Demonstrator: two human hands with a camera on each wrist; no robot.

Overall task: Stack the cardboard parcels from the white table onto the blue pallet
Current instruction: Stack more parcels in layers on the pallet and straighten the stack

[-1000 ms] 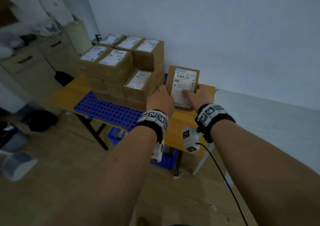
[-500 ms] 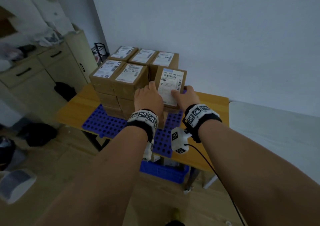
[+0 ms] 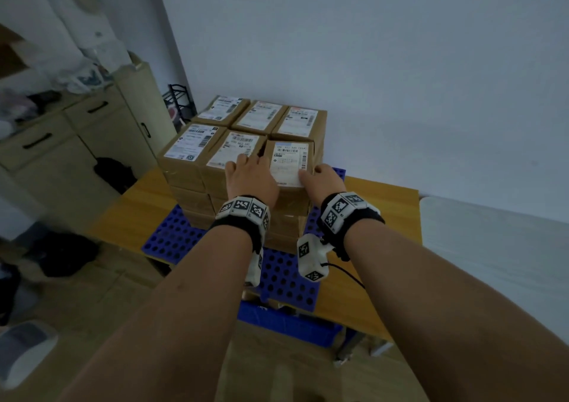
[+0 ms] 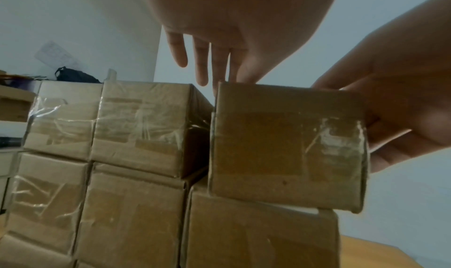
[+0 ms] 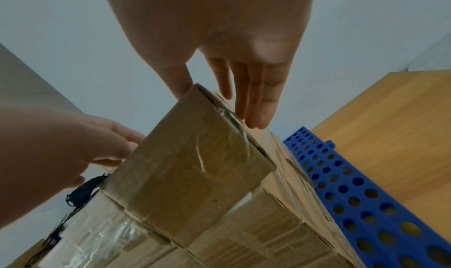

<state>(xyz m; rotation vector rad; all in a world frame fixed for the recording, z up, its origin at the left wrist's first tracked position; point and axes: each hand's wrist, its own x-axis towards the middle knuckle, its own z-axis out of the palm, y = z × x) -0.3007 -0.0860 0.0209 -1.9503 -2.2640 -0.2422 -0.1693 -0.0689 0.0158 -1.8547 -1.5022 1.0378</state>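
A cardboard parcel (image 3: 289, 161) with a white label lies at the front right of the top layer of the parcel stack (image 3: 197, 146) on the blue pallet (image 3: 172, 238). In the left wrist view this parcel (image 4: 288, 147) rests on the one below, slightly offset. My left hand (image 3: 251, 176) touches its left top edge, fingers (image 4: 202, 64) straight and reaching down the gap beside the neighbouring parcel. My right hand (image 3: 326, 176) presses its right side, thumb on the label, fingers (image 5: 256, 98) straight along the side of the parcel (image 5: 190, 168).
The pallet (image 5: 354, 195) lies on a wooden table (image 3: 378, 213). The white table (image 3: 492, 241) is at the right. A cabinet (image 3: 77, 143) and dark bags (image 3: 67, 253) are at the left. A blue crate (image 3: 289, 324) sits under the wooden table.
Both hands have carried the labelled parcel left from above the wooden table onto the stack's top front right spot. It was tilted up and now lies flat.
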